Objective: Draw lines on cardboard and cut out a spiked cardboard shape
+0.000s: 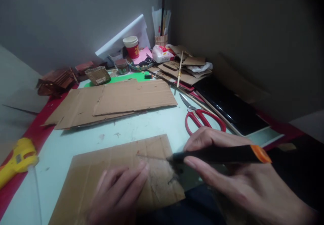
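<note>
Cardboard sheet under the left hand, awl-like tool in the right hand

On my feed, the sheet lies at the near side of the pale table. I see the left hand resting on it, blurred, its fingers extended side by side rather than curled. The right hand's fingers are closed around the tool's black handle with its orange end; the thin shaft points left across the sheet, its tip just beyond the left fingertips. I cannot tell whether that tip touches the surface. Just past the right hand I have red-handled scissors, blades partly apart. Larger cardboard pieces lie stacked farther back, and a yellow glue gun sits at the far left
</note>
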`<state>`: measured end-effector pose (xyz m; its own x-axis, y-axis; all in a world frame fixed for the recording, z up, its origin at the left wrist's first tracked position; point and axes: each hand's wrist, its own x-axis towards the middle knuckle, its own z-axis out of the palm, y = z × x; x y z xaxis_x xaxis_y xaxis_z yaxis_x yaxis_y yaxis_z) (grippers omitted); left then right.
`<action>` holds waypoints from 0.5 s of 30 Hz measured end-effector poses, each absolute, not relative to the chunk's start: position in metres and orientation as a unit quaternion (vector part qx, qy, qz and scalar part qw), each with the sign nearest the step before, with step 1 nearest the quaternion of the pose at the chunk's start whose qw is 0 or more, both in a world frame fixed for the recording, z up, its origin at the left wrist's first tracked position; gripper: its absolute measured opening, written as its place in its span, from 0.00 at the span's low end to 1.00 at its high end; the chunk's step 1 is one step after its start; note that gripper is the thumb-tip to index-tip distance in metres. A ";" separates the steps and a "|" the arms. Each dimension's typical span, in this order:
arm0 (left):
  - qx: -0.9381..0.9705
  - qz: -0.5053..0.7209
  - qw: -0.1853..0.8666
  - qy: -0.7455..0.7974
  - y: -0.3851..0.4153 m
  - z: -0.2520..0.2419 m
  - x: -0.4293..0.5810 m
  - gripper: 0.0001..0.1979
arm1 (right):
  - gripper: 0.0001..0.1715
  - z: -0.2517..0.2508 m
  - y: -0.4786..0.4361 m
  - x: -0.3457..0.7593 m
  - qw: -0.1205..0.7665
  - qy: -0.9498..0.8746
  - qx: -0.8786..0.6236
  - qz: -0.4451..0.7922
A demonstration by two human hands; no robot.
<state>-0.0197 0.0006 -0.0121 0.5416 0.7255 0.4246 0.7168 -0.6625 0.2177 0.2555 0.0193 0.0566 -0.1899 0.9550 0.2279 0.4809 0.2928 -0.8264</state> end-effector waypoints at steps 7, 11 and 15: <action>0.883 0.252 0.018 0.396 0.006 -0.012 -0.028 0.25 | 0.06 0.052 0.012 0.262 0.397 -0.683 -0.525 0.317; 0.915 0.216 -0.030 0.339 0.016 -0.008 -0.041 0.26 | 0.06 0.048 0.009 0.263 0.407 -0.669 -0.528 0.328; 0.939 0.180 -0.057 0.289 0.023 -0.001 -0.051 0.28 | 0.06 0.045 0.004 0.265 0.437 -0.656 -0.521 0.326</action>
